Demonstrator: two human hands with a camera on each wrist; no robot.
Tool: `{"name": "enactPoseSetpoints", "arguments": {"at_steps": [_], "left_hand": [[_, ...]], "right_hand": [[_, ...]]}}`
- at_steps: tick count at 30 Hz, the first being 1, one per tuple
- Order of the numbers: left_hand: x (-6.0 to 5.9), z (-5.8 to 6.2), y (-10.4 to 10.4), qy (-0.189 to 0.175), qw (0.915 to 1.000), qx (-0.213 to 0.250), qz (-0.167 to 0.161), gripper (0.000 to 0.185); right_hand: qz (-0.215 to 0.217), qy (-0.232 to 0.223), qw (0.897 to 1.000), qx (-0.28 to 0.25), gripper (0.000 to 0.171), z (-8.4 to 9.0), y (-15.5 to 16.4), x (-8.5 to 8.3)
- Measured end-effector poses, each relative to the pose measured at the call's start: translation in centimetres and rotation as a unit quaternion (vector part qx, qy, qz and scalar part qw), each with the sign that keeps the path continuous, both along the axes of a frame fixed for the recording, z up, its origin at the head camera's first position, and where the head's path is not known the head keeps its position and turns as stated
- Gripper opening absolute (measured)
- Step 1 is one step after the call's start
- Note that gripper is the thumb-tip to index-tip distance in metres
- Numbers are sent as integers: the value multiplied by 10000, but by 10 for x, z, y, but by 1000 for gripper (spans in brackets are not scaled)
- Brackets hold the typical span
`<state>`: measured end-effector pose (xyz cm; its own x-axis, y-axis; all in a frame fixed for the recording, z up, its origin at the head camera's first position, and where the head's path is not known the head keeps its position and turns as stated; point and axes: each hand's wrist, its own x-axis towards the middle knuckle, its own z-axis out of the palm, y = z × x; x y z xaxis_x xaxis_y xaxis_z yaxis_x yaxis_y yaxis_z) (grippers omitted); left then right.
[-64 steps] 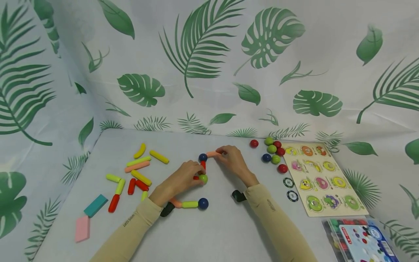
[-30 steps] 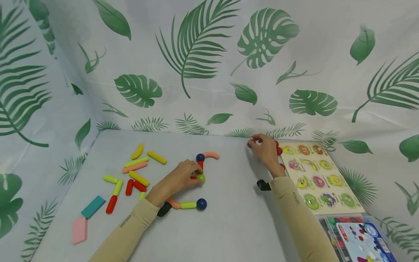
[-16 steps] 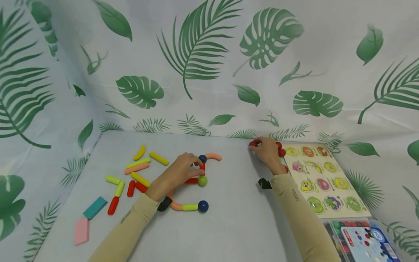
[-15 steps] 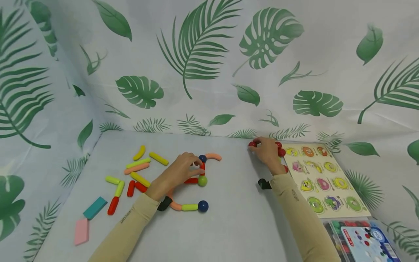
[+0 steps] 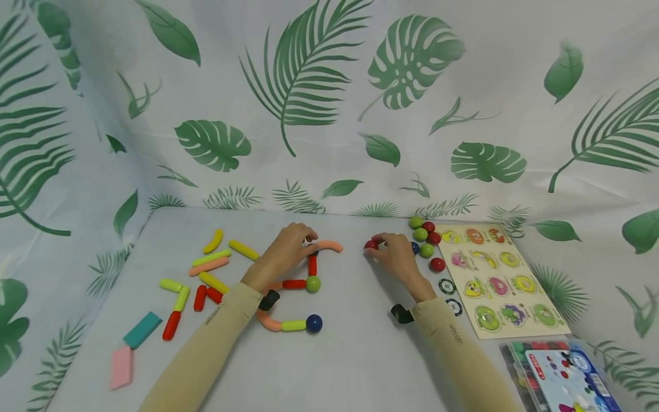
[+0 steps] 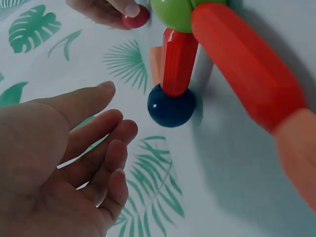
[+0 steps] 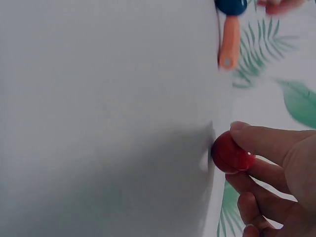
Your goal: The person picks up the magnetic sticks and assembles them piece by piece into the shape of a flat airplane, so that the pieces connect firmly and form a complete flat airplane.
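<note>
Fingertips of the right hand (image 5: 396, 257) pinch a red ball (image 7: 231, 152); the left hand (image 6: 59, 168) lies loosely spread, empty, beside the blue ball (image 6: 171, 105).

Head view: bright, even, diffuse light w/ no glare; shadows soft and faint, lying just under the forearms and beside the balls. Focus sharp at centre, slightly soft toward corners; mild wide-angle bend at edges of the leaf-print backdrop (image 5: 329, 103). Left wrist view: close-range, palm of left hand (image 6: 59, 168) blurred, red stick (image 6: 247, 64) soft at near end; distinct grey shadow right of the blue ball (image 6: 171, 106). Right wrist view: low contrast, table (image 7: 98, 98) a flat grey w/ dim shadow patch beside the red ball (image 7: 231, 153); far items out of focus.
</note>
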<state>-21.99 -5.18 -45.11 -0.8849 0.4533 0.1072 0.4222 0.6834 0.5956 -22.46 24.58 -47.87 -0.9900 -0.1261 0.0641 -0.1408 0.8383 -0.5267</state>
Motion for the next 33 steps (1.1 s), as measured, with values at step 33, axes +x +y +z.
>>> {"name": "enactPoseSetpoints", "arguments": {"at_steps": [33], "left_hand": [[-32, -16, 37, -578, 9953, -710, 323, 26]], "right_hand": [[394, 114, 9982, -435, 36, -3, -42, 20]]}}
